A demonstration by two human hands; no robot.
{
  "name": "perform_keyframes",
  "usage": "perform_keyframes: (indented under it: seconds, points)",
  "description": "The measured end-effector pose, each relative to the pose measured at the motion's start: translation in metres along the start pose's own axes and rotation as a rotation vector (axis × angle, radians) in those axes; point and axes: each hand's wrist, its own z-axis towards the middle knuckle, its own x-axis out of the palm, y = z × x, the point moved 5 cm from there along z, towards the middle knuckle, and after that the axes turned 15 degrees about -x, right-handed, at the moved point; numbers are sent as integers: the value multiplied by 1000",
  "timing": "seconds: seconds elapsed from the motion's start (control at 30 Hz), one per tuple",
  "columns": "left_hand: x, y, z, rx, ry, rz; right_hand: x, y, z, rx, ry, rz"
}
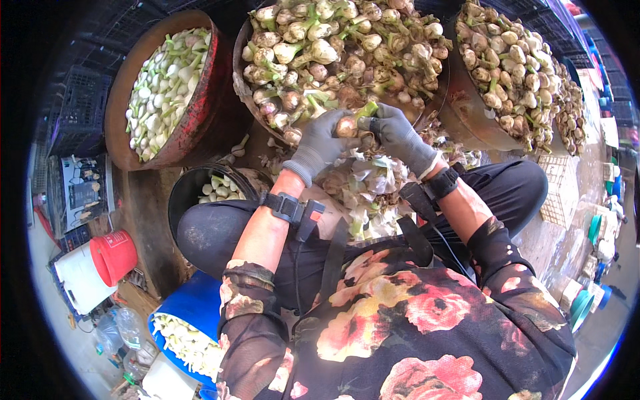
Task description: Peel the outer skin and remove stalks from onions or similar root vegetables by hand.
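Observation:
In grey gloves, both my hands meet over my lap, at the near rim of a wide tub (241, 81) heaped with untrimmed garlic. My left hand (319, 145) is closed round a brownish garlic bulb (346, 127) with a short green stem. My right hand (403, 139) is closed at the bulb's stem side, thumb and fingers on the stem. Whether it also holds a small tool is hidden. Below my hands, loose papery garlic skins (373, 187) pile up between my legs.
A rusty red-rimmed tub (212, 73) of peeled garlic stands at the left, a dark bucket (179, 193) with more bulbs by my left knee. More garlic (513, 73) fills containers at the right. A blue bucket (200, 293) holds pale cut pieces; a red bucket (113, 257) lies farther left.

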Motion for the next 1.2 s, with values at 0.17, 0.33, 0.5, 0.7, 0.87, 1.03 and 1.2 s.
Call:
perform_keyframes:
  seconds: [0.17, 0.33, 0.5, 0.7, 0.87, 1.03, 1.2]
  points:
    - [1, 4, -5, -313, 327, -612, -9, 1, 4, -91, -24, -18]
    - [-1, 9, 3, -297, 252, -910, -11, 0, 6, -190, 29, -209]
    - [-5, 27, 8, -373, 55, -702, 5, 21, -3, -557, 203, -563]
    - [-17, 27, 9, -404, -30, -473, 7, 17, -7, -240, 230, -481]
    - [-11, 17, 9, -336, 120, -849, 8, 18, -4, -103, 135, 58]
    - [-17, 13, 8, -348, 135, -961, 4, 43, -16, -724, 385, -926]
    - [-51, -3, 2, -155, 440, -1443, -26, 0, -39, -81, 346, -710]
